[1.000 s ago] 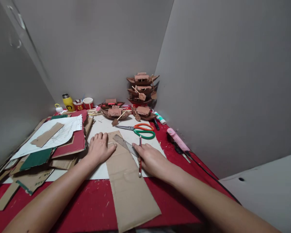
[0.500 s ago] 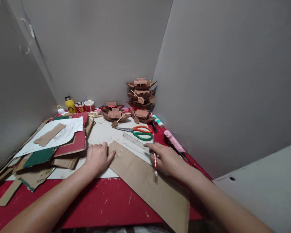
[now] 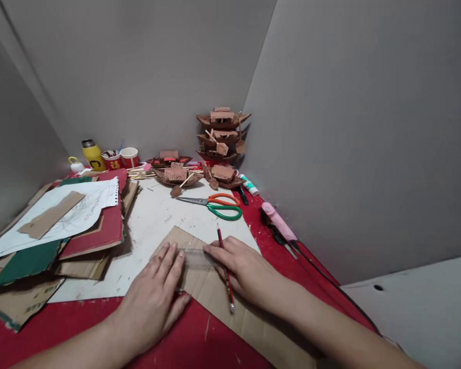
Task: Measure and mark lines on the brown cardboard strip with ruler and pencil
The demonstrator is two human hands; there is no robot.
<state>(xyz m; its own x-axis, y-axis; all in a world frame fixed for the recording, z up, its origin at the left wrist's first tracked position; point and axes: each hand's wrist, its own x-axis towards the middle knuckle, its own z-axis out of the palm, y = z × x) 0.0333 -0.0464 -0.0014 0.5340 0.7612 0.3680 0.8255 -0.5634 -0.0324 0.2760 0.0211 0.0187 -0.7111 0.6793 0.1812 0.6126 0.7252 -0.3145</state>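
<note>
A long strip of brown cardboard (image 3: 215,297) lies slantwise over the white sheet and the red cloth. Across its upper end rests a clear ruler (image 3: 195,258). My left hand (image 3: 157,287) lies spread over the ruler's left part and the cardboard, thumb apart from the fingers. A dark red pencil (image 3: 226,271) is held in my right hand (image 3: 242,266), whose fingertips also touch the ruler's right end. Beyond the hands, scissors (image 3: 211,202) with one orange and one green handle lie on the white sheet (image 3: 149,215).
Stacked cardboard pieces (image 3: 96,241) and a drawn-on paper (image 3: 88,210) lie at the left. Model boats (image 3: 223,120) stand at the back, near paper cups (image 3: 129,157) and a yellow bottle (image 3: 93,155). A pink corded tool (image 3: 278,220) lies right.
The ruler has moved from beside the cardboard onto its upper end. My left hand has come down on it and spread, and my right hand has moved nearer. The view has shifted slightly.
</note>
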